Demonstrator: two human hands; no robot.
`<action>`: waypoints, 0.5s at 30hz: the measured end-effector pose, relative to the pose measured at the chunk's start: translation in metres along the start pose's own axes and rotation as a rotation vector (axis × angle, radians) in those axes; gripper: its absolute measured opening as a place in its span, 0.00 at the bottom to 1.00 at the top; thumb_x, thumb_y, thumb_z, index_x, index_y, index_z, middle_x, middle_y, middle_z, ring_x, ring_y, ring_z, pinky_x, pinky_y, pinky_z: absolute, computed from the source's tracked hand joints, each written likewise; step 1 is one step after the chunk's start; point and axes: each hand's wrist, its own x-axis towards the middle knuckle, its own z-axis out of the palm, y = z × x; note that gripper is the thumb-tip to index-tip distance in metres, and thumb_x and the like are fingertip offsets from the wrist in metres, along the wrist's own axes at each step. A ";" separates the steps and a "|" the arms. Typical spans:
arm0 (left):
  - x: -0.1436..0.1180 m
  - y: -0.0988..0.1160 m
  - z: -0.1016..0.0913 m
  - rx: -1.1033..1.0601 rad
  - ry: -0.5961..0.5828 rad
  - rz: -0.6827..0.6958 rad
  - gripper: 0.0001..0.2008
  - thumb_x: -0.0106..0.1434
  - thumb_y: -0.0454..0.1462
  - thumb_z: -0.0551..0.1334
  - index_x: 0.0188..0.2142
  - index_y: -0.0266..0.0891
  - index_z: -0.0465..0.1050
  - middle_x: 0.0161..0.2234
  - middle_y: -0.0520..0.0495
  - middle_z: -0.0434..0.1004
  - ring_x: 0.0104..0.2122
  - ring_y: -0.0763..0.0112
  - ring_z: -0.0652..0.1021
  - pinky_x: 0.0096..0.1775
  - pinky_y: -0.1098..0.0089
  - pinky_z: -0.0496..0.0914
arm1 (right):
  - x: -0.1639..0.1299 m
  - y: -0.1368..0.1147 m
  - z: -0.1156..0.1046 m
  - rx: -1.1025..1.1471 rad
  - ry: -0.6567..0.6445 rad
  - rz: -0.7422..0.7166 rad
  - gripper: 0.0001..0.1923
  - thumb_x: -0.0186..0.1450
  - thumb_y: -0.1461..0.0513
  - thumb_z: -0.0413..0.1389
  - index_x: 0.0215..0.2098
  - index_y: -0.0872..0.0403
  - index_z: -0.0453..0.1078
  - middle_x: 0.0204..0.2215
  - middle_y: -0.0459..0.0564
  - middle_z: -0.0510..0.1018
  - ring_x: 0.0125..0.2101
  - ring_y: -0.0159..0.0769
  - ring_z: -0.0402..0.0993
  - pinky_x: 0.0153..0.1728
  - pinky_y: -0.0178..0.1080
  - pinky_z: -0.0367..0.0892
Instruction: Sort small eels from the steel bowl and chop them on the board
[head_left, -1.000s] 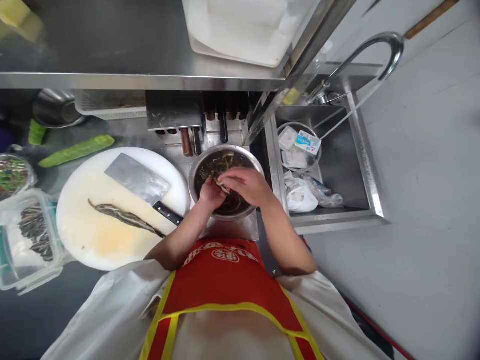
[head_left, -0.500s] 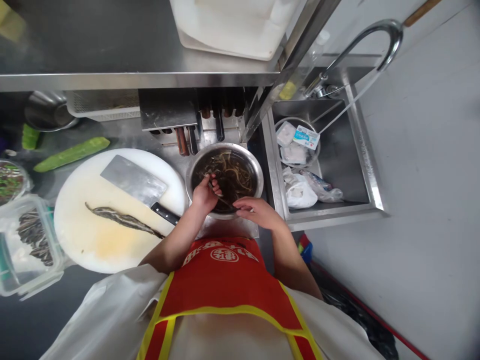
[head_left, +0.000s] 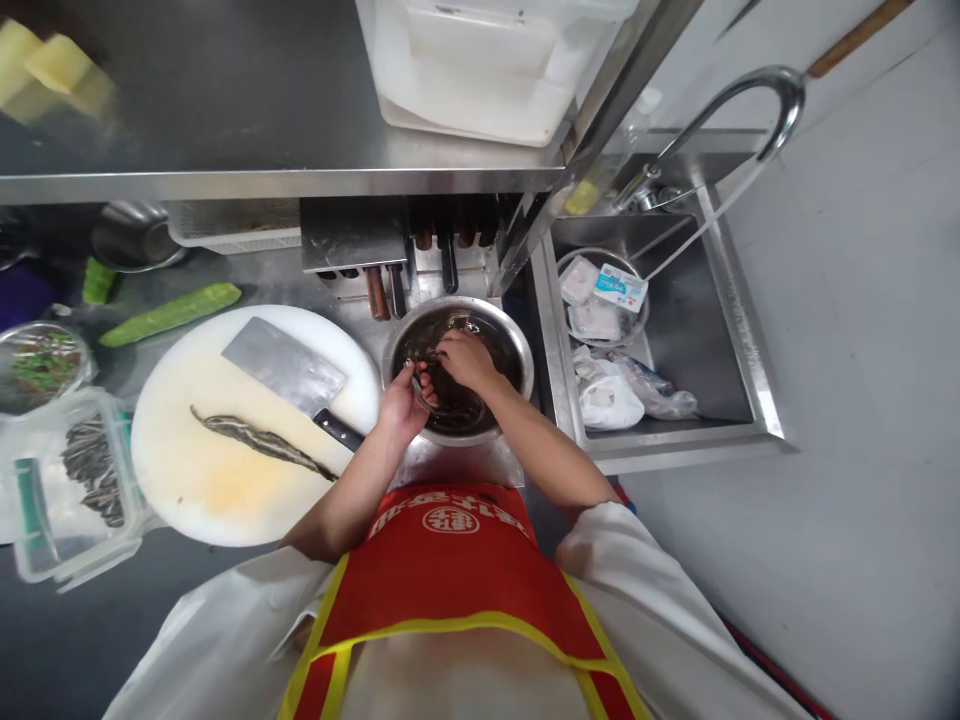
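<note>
since both hands, left hand (head_left: 401,405) and right hand (head_left: 463,360), pinch one slippery eel (head_left: 420,385) over the bowl (head_left: 517,345), i'd squeeze firmly behind its head.

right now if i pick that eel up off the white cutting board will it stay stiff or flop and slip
Probably floppy: the eel lies in a thin, wavy line on the cutting board. Likely slippery, since its dark skin looks glossy. Likely light, being so slender beside the cleaver.
</note>
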 end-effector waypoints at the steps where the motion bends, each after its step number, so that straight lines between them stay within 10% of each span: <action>1: 0.001 0.000 0.000 -0.001 -0.002 -0.009 0.14 0.73 0.39 0.51 0.34 0.37 0.69 0.19 0.55 0.62 0.16 0.77 0.63 0.18 0.76 0.59 | 0.002 0.002 -0.003 0.088 0.039 -0.003 0.10 0.68 0.64 0.55 0.39 0.56 0.79 0.46 0.56 0.78 0.50 0.43 0.72 0.56 0.45 0.63; 9: 0.006 -0.001 0.002 -0.030 -0.035 -0.088 0.15 0.73 0.39 0.49 0.33 0.36 0.68 0.20 0.54 0.63 0.16 0.77 0.65 0.19 0.75 0.61 | -0.014 0.009 -0.055 1.028 0.266 0.118 0.13 0.61 0.54 0.61 0.37 0.54 0.75 0.33 0.46 0.79 0.37 0.35 0.75 0.44 0.39 0.69; 15: 0.008 -0.006 0.003 -0.038 -0.075 -0.136 0.15 0.73 0.40 0.50 0.33 0.36 0.69 0.21 0.52 0.65 0.18 0.76 0.66 0.21 0.75 0.63 | -0.038 0.007 -0.065 1.305 0.281 0.180 0.15 0.57 0.51 0.63 0.37 0.53 0.75 0.21 0.42 0.70 0.26 0.31 0.69 0.33 0.37 0.68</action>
